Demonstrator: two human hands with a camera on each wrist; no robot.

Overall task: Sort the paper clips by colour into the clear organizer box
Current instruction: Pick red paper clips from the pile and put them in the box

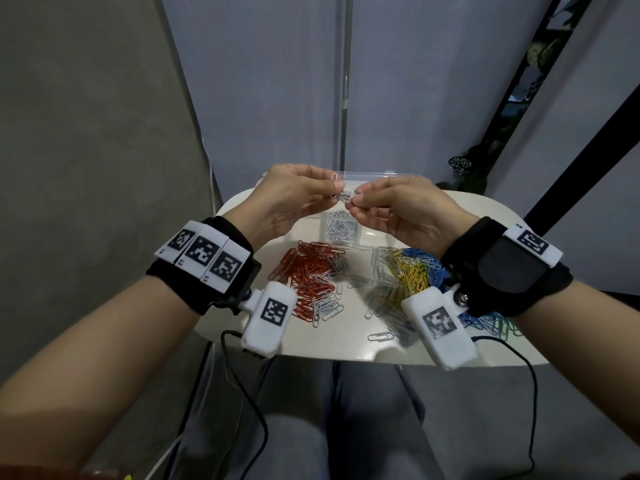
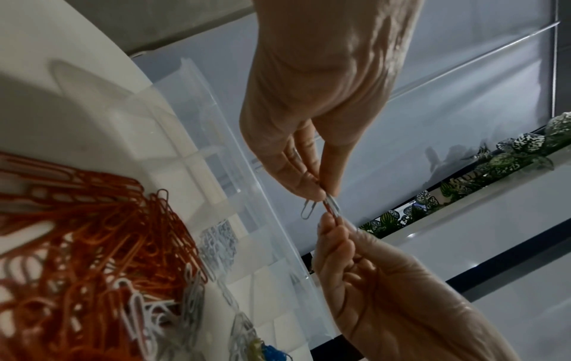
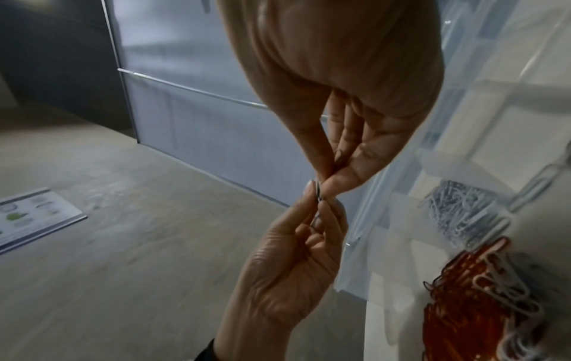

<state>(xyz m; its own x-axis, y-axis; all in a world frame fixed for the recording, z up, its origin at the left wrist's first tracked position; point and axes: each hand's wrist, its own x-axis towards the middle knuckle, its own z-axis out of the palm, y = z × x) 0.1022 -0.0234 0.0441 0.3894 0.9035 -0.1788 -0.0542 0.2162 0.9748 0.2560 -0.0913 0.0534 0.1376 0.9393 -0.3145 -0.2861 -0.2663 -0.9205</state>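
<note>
Both hands are raised over the white table and pinch one small tangle of silver paper clips between their fingertips. My left hand grips it from the left and my right hand from the right. In the left wrist view one silver clip dangles from the tangle, which shows a reddish strand. Behind the hands stands the clear organizer box, with silver clips in one compartment. A red pile lies left, and a mixed yellow, blue and silver pile lies right.
Loose silver clips lie near the table's front edge. Black cables hang from both wrist cameras over the person's lap. Grey panels stand behind the table, with a plant at the back right. A printed sheet lies on the floor.
</note>
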